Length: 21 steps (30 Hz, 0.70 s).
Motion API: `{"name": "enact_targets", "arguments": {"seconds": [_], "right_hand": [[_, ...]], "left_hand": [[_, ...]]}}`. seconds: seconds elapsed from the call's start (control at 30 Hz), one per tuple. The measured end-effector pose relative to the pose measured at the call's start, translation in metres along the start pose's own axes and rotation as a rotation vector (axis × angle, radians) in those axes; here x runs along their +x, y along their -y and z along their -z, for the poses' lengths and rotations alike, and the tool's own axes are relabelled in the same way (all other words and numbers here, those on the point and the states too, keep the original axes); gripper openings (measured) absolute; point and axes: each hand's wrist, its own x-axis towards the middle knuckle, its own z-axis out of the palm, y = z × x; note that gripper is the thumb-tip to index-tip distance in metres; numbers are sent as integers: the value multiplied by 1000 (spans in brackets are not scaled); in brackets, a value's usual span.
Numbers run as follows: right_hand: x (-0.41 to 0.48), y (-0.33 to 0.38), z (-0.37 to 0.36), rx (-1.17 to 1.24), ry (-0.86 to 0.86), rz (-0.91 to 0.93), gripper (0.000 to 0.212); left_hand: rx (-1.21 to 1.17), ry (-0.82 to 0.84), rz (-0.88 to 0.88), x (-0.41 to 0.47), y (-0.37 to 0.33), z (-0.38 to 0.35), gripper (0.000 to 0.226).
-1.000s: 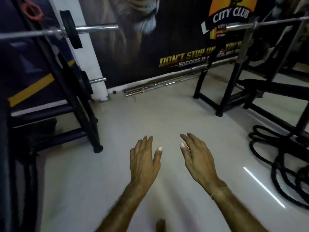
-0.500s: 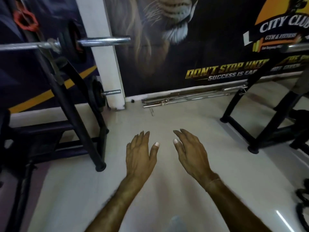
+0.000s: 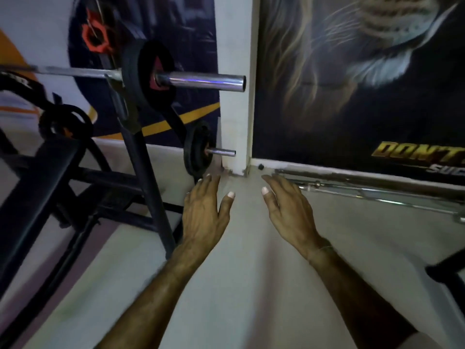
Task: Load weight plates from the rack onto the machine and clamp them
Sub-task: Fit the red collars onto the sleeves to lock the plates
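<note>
A chrome barbell point(image 3: 201, 81) rests on a black bench rack point(image 3: 141, 152) at upper left, with a black weight plate point(image 3: 148, 79) on its sleeve. Lower down, a smaller black plate point(image 3: 197, 152) hangs on a short storage peg point(image 3: 221, 152) of the rack. A red collar clamp point(image 3: 97, 37) hangs higher up on the rack. My left hand point(image 3: 203, 210) is held out flat, empty, fingers apart, fingertips just below the small plate. My right hand point(image 3: 289, 207) is also flat and empty, over the bare floor to the right.
A white pillar point(image 3: 236, 46) stands right behind the barbell end. Spare bars point(image 3: 377, 187) lie on the floor along the wall poster. The black bench pad point(image 3: 42, 187) fills the left side. Part of another black frame point(image 3: 448, 270) shows at the right edge.
The view has swung left and closer to the rack, so the barbell and storage peg are now much nearer. Both hands stay open and empty in front of me.
</note>
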Motion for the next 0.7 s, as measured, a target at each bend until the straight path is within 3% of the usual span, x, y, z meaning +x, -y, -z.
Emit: {"name": "enact_targets", "arguments": {"seconds": [0.4, 0.7], "right_hand": [[247, -16, 16, 119, -81, 441, 55], [432, 44, 21, 378, -101, 848, 47]], "left_hand": [[-4, -362, 18, 204, -22, -1, 54], [353, -561, 138, 321, 0, 48, 65]]}}
